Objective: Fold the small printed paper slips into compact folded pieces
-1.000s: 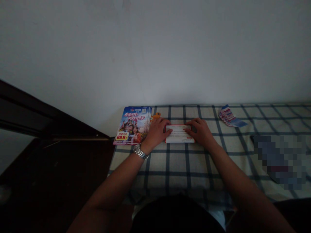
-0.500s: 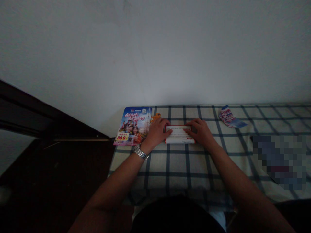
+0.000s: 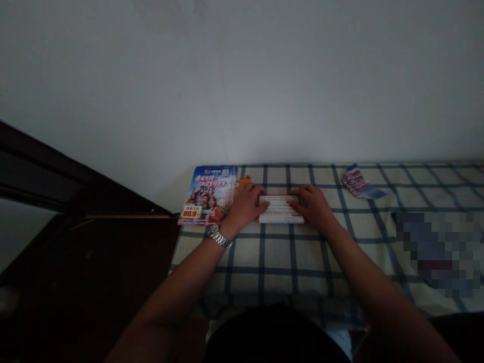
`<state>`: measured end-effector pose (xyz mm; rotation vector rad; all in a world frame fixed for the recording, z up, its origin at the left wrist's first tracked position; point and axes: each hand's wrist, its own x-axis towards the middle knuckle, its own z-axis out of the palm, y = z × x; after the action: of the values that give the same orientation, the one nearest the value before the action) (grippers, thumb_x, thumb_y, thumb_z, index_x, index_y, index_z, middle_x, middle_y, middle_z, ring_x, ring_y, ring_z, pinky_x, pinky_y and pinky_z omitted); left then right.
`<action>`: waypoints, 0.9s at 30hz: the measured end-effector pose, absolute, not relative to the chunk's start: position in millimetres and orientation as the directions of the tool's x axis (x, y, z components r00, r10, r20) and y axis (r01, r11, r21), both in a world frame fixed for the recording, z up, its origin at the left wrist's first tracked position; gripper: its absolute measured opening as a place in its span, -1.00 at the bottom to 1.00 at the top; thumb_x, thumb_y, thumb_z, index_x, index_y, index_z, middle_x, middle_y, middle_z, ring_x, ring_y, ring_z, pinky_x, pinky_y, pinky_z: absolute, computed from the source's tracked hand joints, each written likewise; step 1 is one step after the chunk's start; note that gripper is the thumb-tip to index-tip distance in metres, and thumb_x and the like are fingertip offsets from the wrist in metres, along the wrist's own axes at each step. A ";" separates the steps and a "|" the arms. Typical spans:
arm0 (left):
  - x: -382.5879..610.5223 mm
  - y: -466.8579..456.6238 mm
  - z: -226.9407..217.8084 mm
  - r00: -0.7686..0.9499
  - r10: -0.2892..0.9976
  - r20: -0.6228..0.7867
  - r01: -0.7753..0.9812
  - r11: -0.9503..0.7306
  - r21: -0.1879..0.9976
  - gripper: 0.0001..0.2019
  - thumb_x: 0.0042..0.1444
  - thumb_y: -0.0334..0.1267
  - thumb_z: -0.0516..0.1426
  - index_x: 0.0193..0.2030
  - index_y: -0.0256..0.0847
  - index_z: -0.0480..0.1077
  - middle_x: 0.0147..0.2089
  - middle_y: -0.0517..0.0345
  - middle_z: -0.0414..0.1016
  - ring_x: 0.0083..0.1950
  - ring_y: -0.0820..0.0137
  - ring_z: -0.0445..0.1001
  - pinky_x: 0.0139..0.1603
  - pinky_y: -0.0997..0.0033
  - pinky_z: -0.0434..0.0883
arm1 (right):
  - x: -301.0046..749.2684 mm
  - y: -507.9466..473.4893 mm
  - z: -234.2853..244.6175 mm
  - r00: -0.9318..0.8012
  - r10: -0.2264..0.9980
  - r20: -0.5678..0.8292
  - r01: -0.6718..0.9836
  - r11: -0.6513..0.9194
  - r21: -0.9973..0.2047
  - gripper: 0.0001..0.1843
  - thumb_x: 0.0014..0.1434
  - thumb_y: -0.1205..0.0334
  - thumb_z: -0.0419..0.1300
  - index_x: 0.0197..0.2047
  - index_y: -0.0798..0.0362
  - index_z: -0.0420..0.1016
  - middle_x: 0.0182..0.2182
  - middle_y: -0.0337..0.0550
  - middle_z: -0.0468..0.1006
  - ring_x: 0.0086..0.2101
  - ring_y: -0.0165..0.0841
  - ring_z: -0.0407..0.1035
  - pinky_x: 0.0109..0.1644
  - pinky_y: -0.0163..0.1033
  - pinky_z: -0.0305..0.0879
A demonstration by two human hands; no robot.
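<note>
A folded white leaflet with a red border (image 3: pixel 280 209) lies flat on the checked cloth (image 3: pixel 287 257). My left hand (image 3: pixel 245 204), with a metal watch on its wrist, presses on the leaflet's left end with fingers laid flat. My right hand (image 3: pixel 312 204) rests on the leaflet's right end, fingers also stretched over the paper. Both hands hold it down rather than lift it.
A stack of colourful flyers (image 3: pixel 207 194) lies left of my left hand, with a small orange object (image 3: pixel 243 180) behind it. A crumpled folded flyer (image 3: pixel 358 182) sits at the back right. Dark wooden furniture (image 3: pixel 75 242) borders the left. A wall rises behind.
</note>
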<state>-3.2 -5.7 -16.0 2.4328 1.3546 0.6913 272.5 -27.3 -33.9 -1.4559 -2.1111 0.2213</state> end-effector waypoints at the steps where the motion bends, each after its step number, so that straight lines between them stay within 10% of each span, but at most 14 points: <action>1: -3.0 -6.5 -15.5 0.456 0.844 0.282 0.718 -0.536 0.444 -0.71 0.26 -0.19 0.30 0.08 -0.11 0.45 0.07 0.04 0.40 0.16 0.11 0.39 0.24 0.02 0.36 | 271.7 -28.0 -32.6 -0.261 0.897 0.358 0.812 0.404 -0.420 -0.71 0.29 0.16 0.32 0.07 -0.03 0.64 -0.07 0.00 0.53 -0.06 -0.07 0.42 0.07 0.05 0.38; 14: 6.8 -16.9 7.3 0.744 0.625 0.234 0.602 -0.780 0.169 -0.75 0.40 -0.39 0.11 0.12 -0.17 0.53 0.15 0.05 0.49 0.16 0.21 0.41 0.23 0.14 0.41 | 269.5 -23.3 -33.7 -0.396 0.834 0.385 0.751 0.535 -0.387 -0.76 0.38 0.18 0.22 -0.04 0.00 0.71 -0.14 0.02 0.57 -0.13 -0.14 0.47 -0.02 -0.01 0.48; 27: 17.5 -50.8 18.7 0.688 0.694 0.214 0.661 -0.720 0.210 -0.61 0.50 -0.19 -0.07 0.34 -0.13 0.38 0.21 -0.03 0.44 0.23 0.16 0.41 0.24 0.08 0.45 | 271.8 -19.1 -21.0 -0.436 0.849 0.299 0.741 0.527 -0.417 -0.76 0.37 0.23 0.20 -0.06 0.01 0.72 -0.13 -0.01 0.57 -0.13 -0.17 0.49 0.00 -0.06 0.47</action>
<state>17.5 -50.8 18.7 2.7781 1.1201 0.4245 271.8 -19.1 -21.0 -1.2940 -2.2971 0.3068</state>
